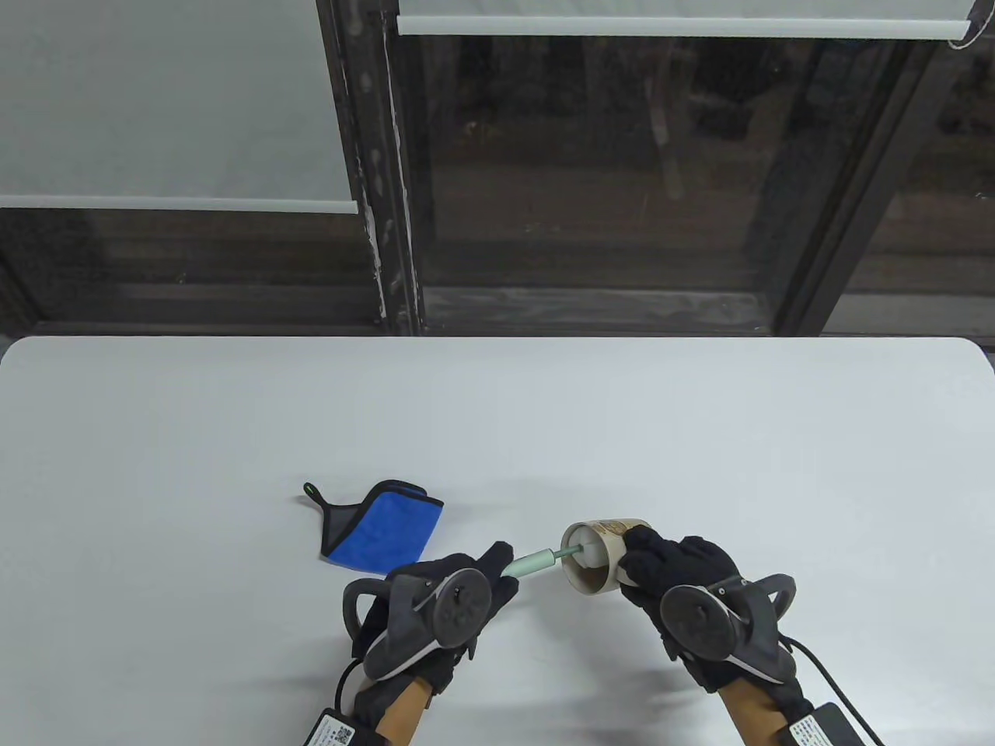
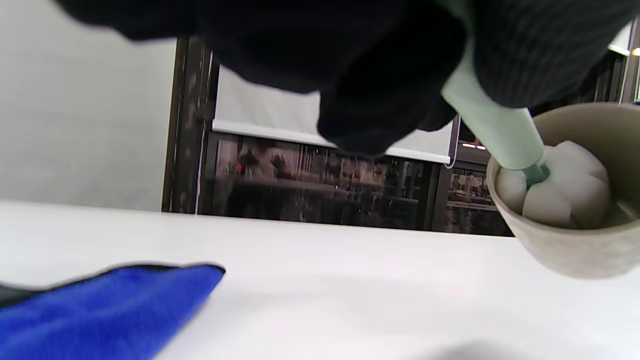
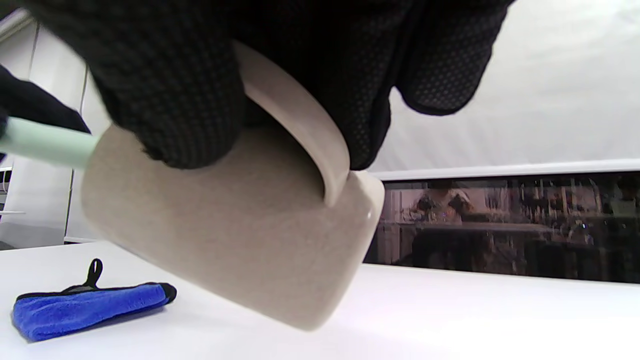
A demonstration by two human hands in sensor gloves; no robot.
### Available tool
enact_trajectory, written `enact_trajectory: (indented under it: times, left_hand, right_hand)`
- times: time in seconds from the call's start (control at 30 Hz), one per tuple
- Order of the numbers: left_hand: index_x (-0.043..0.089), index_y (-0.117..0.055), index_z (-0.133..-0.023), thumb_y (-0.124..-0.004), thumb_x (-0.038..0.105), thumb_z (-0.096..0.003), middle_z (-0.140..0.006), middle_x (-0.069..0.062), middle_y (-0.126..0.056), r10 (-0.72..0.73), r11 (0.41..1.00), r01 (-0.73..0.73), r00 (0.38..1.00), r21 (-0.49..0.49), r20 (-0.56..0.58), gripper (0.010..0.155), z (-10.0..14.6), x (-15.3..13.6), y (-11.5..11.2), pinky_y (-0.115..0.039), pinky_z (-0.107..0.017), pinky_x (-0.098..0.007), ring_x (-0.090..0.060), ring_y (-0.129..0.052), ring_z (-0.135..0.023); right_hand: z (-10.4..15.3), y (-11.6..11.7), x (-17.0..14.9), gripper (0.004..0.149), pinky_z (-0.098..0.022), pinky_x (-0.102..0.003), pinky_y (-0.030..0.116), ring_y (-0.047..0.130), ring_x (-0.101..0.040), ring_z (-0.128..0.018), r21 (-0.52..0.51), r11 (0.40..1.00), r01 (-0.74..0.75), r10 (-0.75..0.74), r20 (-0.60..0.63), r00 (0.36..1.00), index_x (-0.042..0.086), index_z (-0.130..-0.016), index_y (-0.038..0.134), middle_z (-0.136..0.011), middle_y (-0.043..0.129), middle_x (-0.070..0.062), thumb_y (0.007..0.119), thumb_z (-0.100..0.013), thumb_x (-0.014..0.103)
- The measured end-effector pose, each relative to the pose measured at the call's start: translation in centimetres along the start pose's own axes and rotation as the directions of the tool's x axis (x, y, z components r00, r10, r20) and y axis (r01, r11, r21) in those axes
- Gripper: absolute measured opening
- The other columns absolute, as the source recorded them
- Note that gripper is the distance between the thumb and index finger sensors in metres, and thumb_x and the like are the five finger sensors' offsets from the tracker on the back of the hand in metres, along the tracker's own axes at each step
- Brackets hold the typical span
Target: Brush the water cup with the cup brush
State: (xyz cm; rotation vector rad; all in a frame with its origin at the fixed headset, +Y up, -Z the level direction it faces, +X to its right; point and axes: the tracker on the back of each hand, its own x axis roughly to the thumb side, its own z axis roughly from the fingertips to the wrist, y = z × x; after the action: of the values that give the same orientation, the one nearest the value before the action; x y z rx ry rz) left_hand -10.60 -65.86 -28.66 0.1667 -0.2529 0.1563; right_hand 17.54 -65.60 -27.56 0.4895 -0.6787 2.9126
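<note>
My right hand (image 1: 668,563) grips the beige water cup (image 1: 595,556) by its handle (image 3: 300,120) and holds it tilted above the table, mouth toward the left. My left hand (image 1: 474,579) grips the pale green handle of the cup brush (image 1: 532,563). The brush's white sponge head (image 2: 555,192) sits inside the cup (image 2: 575,250), touching the inner wall. In the right wrist view the cup's outer wall (image 3: 225,235) fills the middle, with the green brush handle (image 3: 45,142) entering at the left.
A folded blue and grey cloth (image 1: 381,528) with a small loop lies on the white table (image 1: 544,420), just left of my left hand. It also shows in the left wrist view (image 2: 100,310) and the right wrist view (image 3: 85,307). A dark window stands behind the table.
</note>
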Motion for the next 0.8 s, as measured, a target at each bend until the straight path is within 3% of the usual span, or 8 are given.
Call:
enact_trajectory:
  times: [0.07, 0.17, 0.33, 0.4, 0.5, 0.6, 0.63, 0.8]
  left_hand:
    - [0.050, -0.087, -0.087, -0.081, 0.067, -0.0380, -0.038, 0.008, -0.110, 0.007, 0.998, -0.006, 1.000, -0.058, 0.021, 0.052, -0.2, 0.3, -0.3, -0.086, -0.014, -0.030, -0.008, -0.098, -0.005]
    - [0.047, -0.088, -0.086, -0.083, 0.066, -0.0377, -0.036, 0.008, -0.111, 0.002, 0.998, 0.003, 0.996, -0.065, 0.086, 0.052, 0.0, 1.0, -0.3, -0.087, -0.012, -0.029, -0.008, -0.098, -0.004]
    - [0.044, -0.089, -0.085, -0.084, 0.065, -0.0385, -0.033, 0.007, -0.111, -0.014, 1.000, 0.009, 0.983, 0.026, 0.185, 0.051, 0.9, 2.5, 0.6, -0.087, -0.010, -0.028, -0.007, -0.098, -0.001]
    - [0.045, -0.090, -0.085, -0.084, 0.065, -0.0386, -0.033, 0.007, -0.111, -0.021, 0.999, 0.014, 0.983, 0.040, 0.181, 0.051, 1.0, 2.3, 0.9, -0.087, -0.010, -0.028, -0.007, -0.098, -0.001]
    - [0.047, -0.091, -0.084, -0.084, 0.066, -0.0382, -0.034, 0.007, -0.112, -0.065, 0.989, 0.047, 0.990, 0.142, 0.125, 0.050, 1.3, 2.1, 1.4, -0.087, -0.011, -0.028, -0.007, -0.097, -0.002]
    - [0.052, -0.090, -0.083, -0.083, 0.068, -0.0370, -0.036, 0.010, -0.111, -0.084, 0.989, 0.080, 0.996, 0.124, 0.030, 0.049, 0.6, 1.1, 1.0, -0.087, -0.013, -0.028, -0.006, -0.097, -0.005]
    - [0.053, -0.088, -0.085, -0.082, 0.068, -0.0374, -0.039, 0.010, -0.110, -0.069, 0.996, 0.068, 0.998, 0.063, 0.009, 0.050, 0.3, 0.7, 0.8, -0.087, -0.015, -0.029, -0.007, -0.097, -0.007]
    - [0.048, -0.087, -0.086, -0.082, 0.067, -0.0371, -0.036, 0.008, -0.110, 0.009, 0.998, -0.006, 0.999, -0.057, 0.043, 0.053, -0.4, 0.4, -0.5, -0.086, -0.013, -0.031, -0.009, -0.097, -0.004]
  right_hand:
    - [0.0, -0.2, 0.1, 0.035, -0.061, -0.037, 0.082, 0.103, -0.005, -0.073, -0.015, 0.999, -0.028, 0.029, 0.003, 1.000, 0.043, -0.071, 0.087, -0.088, 0.086, 0.016, 0.094, -0.038, 0.053]
    - [0.0, -0.4, -0.4, 0.036, -0.060, -0.038, 0.082, 0.103, -0.006, -0.073, -0.035, 0.999, -0.030, 0.030, -0.017, 0.999, 0.042, -0.071, 0.087, -0.088, 0.086, 0.016, 0.094, -0.038, 0.053]
    - [-0.2, -0.1, -1.2, 0.036, -0.060, -0.039, 0.082, 0.103, -0.006, -0.073, -0.010, 0.999, -0.040, 0.039, -0.045, 0.998, 0.043, -0.071, 0.086, -0.088, 0.086, 0.016, 0.094, -0.038, 0.052]
    - [-0.2, 0.4, -1.3, 0.036, -0.060, -0.039, 0.082, 0.102, -0.007, -0.073, 0.014, 1.000, -0.019, 0.020, -0.047, 0.999, 0.042, -0.071, 0.086, -0.089, 0.085, 0.016, 0.094, -0.038, 0.052]
    - [-0.4, 1.0, -0.9, 0.035, -0.062, -0.037, 0.081, 0.102, -0.005, -0.074, 0.060, 0.997, -0.045, 0.046, -0.026, 0.999, 0.043, -0.071, 0.086, -0.089, 0.084, 0.016, 0.094, -0.038, 0.052]
    - [-0.4, 0.5, -0.5, 0.035, -0.062, -0.035, 0.082, 0.103, -0.004, -0.073, 0.058, 0.998, -0.023, 0.023, 0.002, 1.000, 0.044, -0.070, 0.087, -0.088, 0.086, 0.016, 0.094, -0.037, 0.053]
    - [-0.3, 0.4, -0.4, 0.035, -0.061, -0.035, 0.082, 0.103, -0.005, -0.073, 0.062, 0.998, 0.000, 0.000, 0.001, 1.000, 0.043, -0.070, 0.087, -0.088, 0.086, 0.015, 0.094, -0.037, 0.053]
    - [-0.1, -0.3, -0.2, 0.035, -0.060, -0.037, 0.082, 0.104, -0.004, -0.072, -0.011, 1.000, -0.029, 0.029, 0.005, 1.000, 0.043, -0.070, 0.087, -0.088, 0.087, 0.016, 0.094, -0.037, 0.053]
